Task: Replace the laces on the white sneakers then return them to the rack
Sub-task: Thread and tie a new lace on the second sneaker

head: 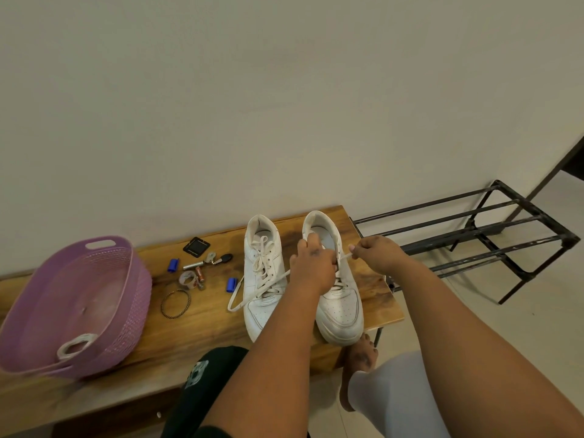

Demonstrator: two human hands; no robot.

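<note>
White leather sneaker: toe toward viewer, steadied by left hand; white lace end pinched rightward by right hand.

Basket leftward — rack rightward

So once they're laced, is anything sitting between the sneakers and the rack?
Nothing visible. The sneakers stand at the right end of the bench, and the rack sits on the floor just beyond that end, its bars bare. The small clutter and the basket lie on the other side.
</note>
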